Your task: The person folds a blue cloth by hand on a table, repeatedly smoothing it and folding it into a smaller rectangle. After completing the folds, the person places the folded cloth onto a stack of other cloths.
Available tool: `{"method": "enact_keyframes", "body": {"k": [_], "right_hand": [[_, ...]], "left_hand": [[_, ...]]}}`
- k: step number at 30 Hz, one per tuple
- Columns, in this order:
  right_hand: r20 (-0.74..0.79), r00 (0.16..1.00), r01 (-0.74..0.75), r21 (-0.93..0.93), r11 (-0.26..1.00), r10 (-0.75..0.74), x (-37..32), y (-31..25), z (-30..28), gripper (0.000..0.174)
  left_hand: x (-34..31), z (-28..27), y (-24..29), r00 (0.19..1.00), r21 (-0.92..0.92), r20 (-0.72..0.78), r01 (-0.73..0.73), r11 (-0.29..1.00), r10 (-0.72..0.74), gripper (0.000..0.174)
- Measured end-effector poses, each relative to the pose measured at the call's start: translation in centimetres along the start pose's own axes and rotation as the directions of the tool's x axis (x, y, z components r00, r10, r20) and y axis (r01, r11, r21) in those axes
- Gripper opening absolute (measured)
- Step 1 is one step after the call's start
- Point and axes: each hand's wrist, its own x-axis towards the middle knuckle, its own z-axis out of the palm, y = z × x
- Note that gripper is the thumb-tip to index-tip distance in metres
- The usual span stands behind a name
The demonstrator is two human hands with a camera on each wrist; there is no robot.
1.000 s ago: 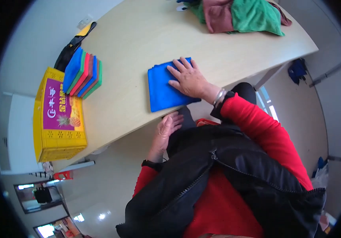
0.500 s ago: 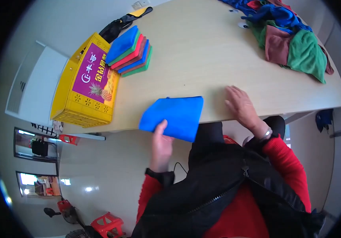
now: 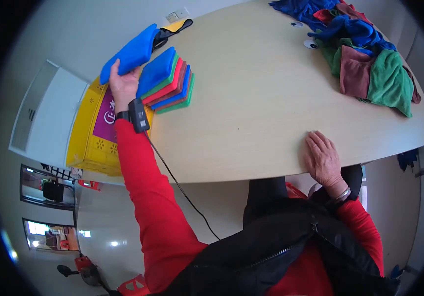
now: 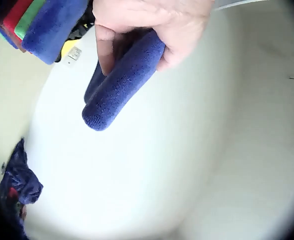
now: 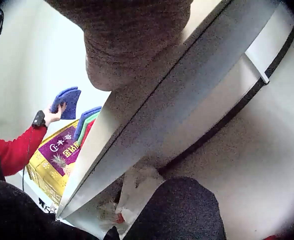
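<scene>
A folded blue cloth (image 3: 132, 52) is raised over the yellow crate (image 3: 81, 140), pinched between the thumb and fingers of my left hand (image 3: 124, 88). In the left wrist view its thick rounded fold (image 4: 122, 85) points down from the hand. Beside the crate stands a leaning stack of folded cloths (image 3: 159, 73) in blue, green, red and brown, just right of my left hand. Near the table's front edge my right hand (image 3: 324, 160) rests on the tabletop (image 3: 251, 98), fingers together and holding nothing. In the right wrist view the right hand (image 5: 132, 45) looms large and dark.
A loose heap of blue, green, brown and red cloths (image 3: 355, 69) lies at the table's far right. Two white discs with dark centres (image 3: 310, 44) lie beside it. A black and yellow item (image 3: 172, 30) sits behind the stack. A thin cable (image 3: 182, 190) trails from my left wrist.
My left hand has carried the folded blue cloth from the table's front edge to over the crate. My right hand, earlier flat on that cloth, has come off it and settled on the tabletop.
</scene>
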Motion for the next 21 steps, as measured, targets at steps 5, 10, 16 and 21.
{"method": "enact_keyframes", "body": {"k": [5,10,16,21], "right_hand": [[0.005,1.0,-0.017,-0.002,1.0,0.017,0.2,0.0,0.0,0.051],[0.008,1.0,-0.005,-0.012,1.0,0.005,0.4,0.1,0.1,0.051],[-0.003,1.0,-0.014,-0.012,1.0,0.014,0.0,0.2,0.3,0.051],[0.005,1.0,-0.02,-0.013,1.0,0.02,-0.2,0.1,0.2,0.052]], "left_hand": [[4.7,-7.1,-5.2,0.937,-0.015,-0.212,0.283,0.959,-0.279,0.038],[4.0,-7.4,-4.9,0.92,0.077,-0.284,0.302,0.95,-0.269,0.036],[6.7,-9.3,-3.6,0.932,0.287,-0.274,0.315,0.905,-0.238,0.038],[6.3,-9.4,-4.1,0.916,0.32,-0.37,0.28,0.905,-0.153,0.038]]}}
